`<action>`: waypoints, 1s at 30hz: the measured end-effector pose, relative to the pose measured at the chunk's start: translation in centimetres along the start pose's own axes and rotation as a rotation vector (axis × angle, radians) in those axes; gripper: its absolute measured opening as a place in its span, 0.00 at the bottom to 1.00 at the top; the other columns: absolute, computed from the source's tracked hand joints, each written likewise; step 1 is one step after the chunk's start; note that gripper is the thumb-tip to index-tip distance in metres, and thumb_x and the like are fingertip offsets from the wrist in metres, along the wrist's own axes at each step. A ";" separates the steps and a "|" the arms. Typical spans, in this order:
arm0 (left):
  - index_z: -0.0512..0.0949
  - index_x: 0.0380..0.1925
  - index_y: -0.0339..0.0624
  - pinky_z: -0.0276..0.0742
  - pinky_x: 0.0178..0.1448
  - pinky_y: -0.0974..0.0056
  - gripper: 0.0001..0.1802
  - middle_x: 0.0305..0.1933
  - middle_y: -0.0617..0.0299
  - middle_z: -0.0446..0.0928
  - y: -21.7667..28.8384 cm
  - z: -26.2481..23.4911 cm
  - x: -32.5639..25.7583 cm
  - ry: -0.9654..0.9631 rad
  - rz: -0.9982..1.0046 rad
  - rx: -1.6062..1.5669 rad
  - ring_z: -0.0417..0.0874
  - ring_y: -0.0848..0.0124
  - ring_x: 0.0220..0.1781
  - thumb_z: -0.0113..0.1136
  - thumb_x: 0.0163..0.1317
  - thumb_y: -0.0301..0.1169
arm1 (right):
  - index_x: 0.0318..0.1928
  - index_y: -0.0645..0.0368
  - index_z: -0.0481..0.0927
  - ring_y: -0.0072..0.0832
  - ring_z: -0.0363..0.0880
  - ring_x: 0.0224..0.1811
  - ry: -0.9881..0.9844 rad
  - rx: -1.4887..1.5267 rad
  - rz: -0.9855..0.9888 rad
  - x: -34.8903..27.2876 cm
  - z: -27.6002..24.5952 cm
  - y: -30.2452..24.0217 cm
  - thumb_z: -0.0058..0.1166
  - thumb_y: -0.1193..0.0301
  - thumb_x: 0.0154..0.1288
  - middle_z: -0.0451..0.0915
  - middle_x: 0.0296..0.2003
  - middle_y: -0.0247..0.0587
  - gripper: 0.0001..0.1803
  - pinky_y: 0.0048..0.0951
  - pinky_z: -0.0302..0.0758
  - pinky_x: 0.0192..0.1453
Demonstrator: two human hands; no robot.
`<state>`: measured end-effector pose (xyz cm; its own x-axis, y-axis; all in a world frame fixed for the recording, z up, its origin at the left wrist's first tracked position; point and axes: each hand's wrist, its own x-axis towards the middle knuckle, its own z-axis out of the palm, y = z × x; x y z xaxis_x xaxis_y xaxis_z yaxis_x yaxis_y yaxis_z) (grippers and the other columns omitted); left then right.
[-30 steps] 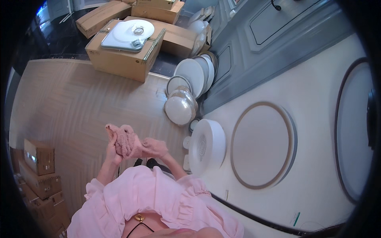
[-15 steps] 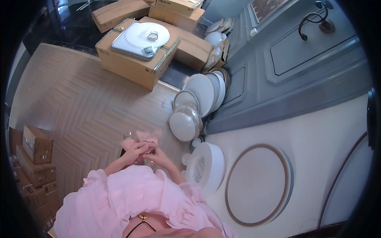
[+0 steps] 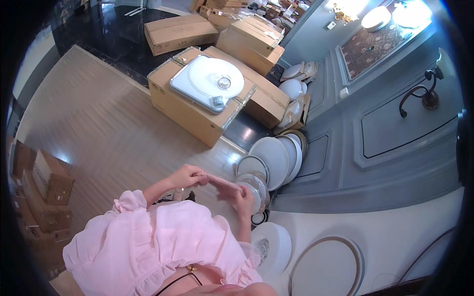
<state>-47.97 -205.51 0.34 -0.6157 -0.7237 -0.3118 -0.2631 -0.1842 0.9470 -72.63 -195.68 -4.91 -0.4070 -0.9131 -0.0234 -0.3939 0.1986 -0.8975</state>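
Observation:
A pink cloth (image 3: 223,185) is stretched between my two hands, in front of my body. My left hand (image 3: 186,176) pinches its left end. At the other end, a little lower and to the right, my right hand (image 3: 244,201) closes its fingers on the cloth. Just beyond the right hand, round white lamps (image 3: 252,185) lean in a row toward the wall, some of them in clear wrap. Farther ahead, a large cardboard box (image 3: 185,111) carries a flat white lamp (image 3: 210,79) with a small round clear piece on it.
More cardboard boxes (image 3: 256,42) stand behind the large one, and others (image 3: 52,182) are stacked at the left. On the right are a thick white round lamp (image 3: 276,244) and a larger rimmed disc (image 3: 326,269). A dark curved wall lamp (image 3: 419,96) juts from the grey panelled wall.
My hands have moved apart, from close together around the bunched cloth to holding it stretched out. The view has shifted, bringing more boxes and lit lamps in at the top.

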 end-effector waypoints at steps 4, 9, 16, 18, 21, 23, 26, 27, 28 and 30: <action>0.79 0.37 0.42 0.74 0.41 0.64 0.10 0.33 0.56 0.79 -1.6 -5.8 0.4 0.332 0.282 0.437 0.80 0.64 0.35 0.53 0.61 0.34 | 0.43 0.58 0.77 0.33 0.79 0.32 0.009 -0.616 -0.179 4.0 5.8 -3.4 0.47 0.61 0.60 0.79 0.29 0.47 0.16 0.32 0.73 0.41; 0.78 0.41 0.42 0.73 0.44 0.60 0.12 0.33 0.54 0.78 -2.9 -7.8 0.4 0.211 0.402 0.348 0.79 0.59 0.38 0.54 0.59 0.34 | 0.57 0.52 0.68 0.30 0.77 0.43 -0.349 -0.066 -0.051 8.7 11.0 -2.2 0.34 0.45 0.65 0.77 0.41 0.44 0.30 0.35 0.73 0.48; 0.74 0.49 0.40 0.71 0.52 0.61 0.18 0.47 0.50 0.74 -8.4 -10.7 -1.7 0.242 0.219 0.285 0.77 0.58 0.45 0.55 0.58 0.32 | 0.57 0.56 0.63 0.27 0.68 0.51 -0.644 0.635 0.210 10.5 17.7 -8.9 0.28 0.42 0.66 0.68 0.50 0.37 0.33 0.29 0.70 0.50; 0.69 0.55 0.40 0.63 0.62 0.58 0.26 0.53 0.50 0.71 -7.0 -12.3 -2.0 0.441 0.149 0.014 0.72 0.56 0.55 0.60 0.55 0.33 | 0.46 0.59 0.69 0.25 0.68 0.42 -0.806 0.482 0.091 11.8 19.3 -9.8 0.33 0.44 0.66 0.70 0.39 0.34 0.29 0.27 0.68 0.42; 0.64 0.59 0.45 0.56 0.67 0.56 0.34 0.58 0.52 0.68 -4.1 -14.7 -1.5 0.718 0.321 0.321 0.66 0.56 0.61 0.63 0.52 0.35 | 0.30 0.63 0.79 0.21 0.69 0.28 -1.033 0.254 -0.113 14.2 21.8 -10.8 0.39 0.48 0.65 0.73 0.23 0.31 0.29 0.23 0.66 0.32; 0.61 0.62 0.48 0.53 0.68 0.55 0.39 0.59 0.53 0.68 -4.5 -16.6 0.2 0.634 0.308 0.407 0.65 0.57 0.63 0.65 0.49 0.40 | 0.28 0.67 0.79 0.25 0.72 0.32 -1.266 0.390 -0.180 17.3 24.8 -7.4 0.39 0.48 0.64 0.76 0.30 0.39 0.31 0.26 0.67 0.37; 0.68 0.57 0.44 0.60 0.64 0.58 0.36 0.52 0.54 0.73 -5.6 -20.2 2.0 0.513 0.010 0.461 0.72 0.59 0.56 0.66 0.48 0.45 | 0.38 0.64 0.80 0.35 0.75 0.47 -1.531 0.655 -0.071 20.6 28.1 -14.4 0.39 0.51 0.64 0.76 0.47 0.48 0.27 0.33 0.69 0.54; 0.70 0.54 0.42 0.63 0.60 0.59 0.34 0.50 0.53 0.74 -5.3 -21.1 3.0 0.531 -0.004 0.356 0.74 0.58 0.53 0.66 0.47 0.45 | 0.42 0.62 0.77 0.35 0.73 0.49 -1.378 0.735 0.134 22.1 28.4 -14.2 0.40 0.51 0.65 0.75 0.49 0.47 0.26 0.35 0.68 0.56; 0.72 0.50 0.41 0.66 0.57 0.60 0.32 0.47 0.53 0.75 -4.8 -22.1 3.7 0.546 -0.019 0.252 0.75 0.58 0.50 0.67 0.47 0.45 | 0.47 0.60 0.74 0.36 0.71 0.52 -1.215 0.810 0.332 23.3 28.5 -13.1 0.40 0.51 0.65 0.73 0.51 0.46 0.25 0.38 0.67 0.57; 0.76 0.44 0.40 0.70 0.50 0.61 0.27 0.43 0.52 0.76 -5.1 -24.3 4.6 0.594 -0.061 0.201 0.77 0.57 0.45 0.67 0.46 0.45 | 0.58 0.54 0.61 0.39 0.64 0.59 -1.035 0.900 0.557 26.7 29.8 -12.8 0.40 0.53 0.66 0.67 0.55 0.42 0.26 0.45 0.63 0.62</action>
<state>-31.44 -224.10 -4.07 -0.0928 -0.9724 -0.2139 -0.4544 -0.1498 0.8781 -53.85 -233.22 -7.15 0.5764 -0.7139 -0.3977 0.4014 0.6712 -0.6232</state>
